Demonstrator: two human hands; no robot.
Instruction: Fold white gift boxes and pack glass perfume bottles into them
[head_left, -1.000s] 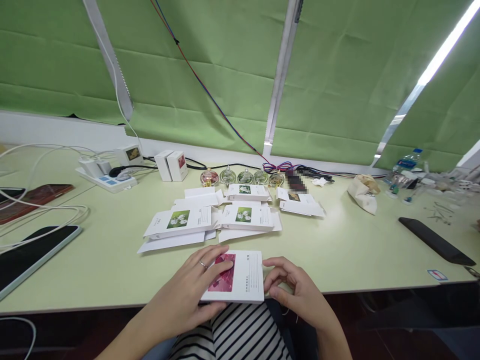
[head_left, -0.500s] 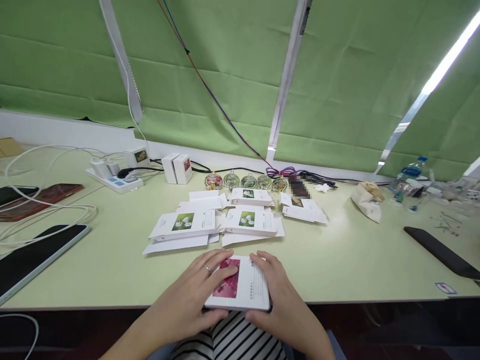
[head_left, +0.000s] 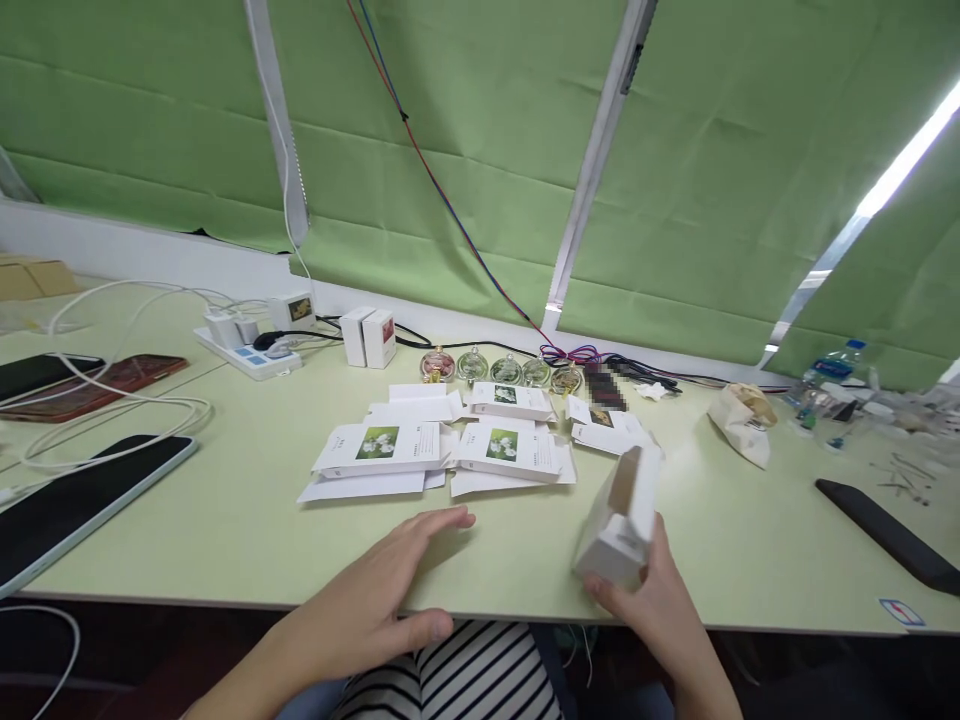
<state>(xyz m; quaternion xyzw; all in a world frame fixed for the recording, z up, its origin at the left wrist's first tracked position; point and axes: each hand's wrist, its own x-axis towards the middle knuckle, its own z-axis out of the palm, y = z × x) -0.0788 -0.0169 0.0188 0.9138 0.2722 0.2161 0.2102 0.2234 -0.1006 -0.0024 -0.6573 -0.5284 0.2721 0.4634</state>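
Note:
A white cardboard box [head_left: 611, 530], tilted and a little blurred, is in my right hand [head_left: 664, 600], thumb at its near end and fingers around its right side. It has opened out into a box shape, and its picture side is turned from view. My left hand [head_left: 390, 580] is over the table's front edge, fingers stretched out and thumb apart, holding nothing. Beyond it lie flattened white cartons with green-and-white flower pictures, among them a left carton [head_left: 379, 445] and a middle carton [head_left: 510, 448]. A carton with a yellowish picture [head_left: 604, 425] lies just behind the box.
Several round glass bottles [head_left: 472, 366] line the back. Two upright white boxes [head_left: 367, 338] and a power strip [head_left: 251, 355] stand to their left. Phones, including a large one [head_left: 97, 495], and white cables lie left. A paper bag [head_left: 742, 420] and dark slab [head_left: 885, 530] lie right.
My right hand has carried the box to the right, away from my left hand, and the box has gone from flat to opened out. My left hand has let go of it. The view has shifted slightly.

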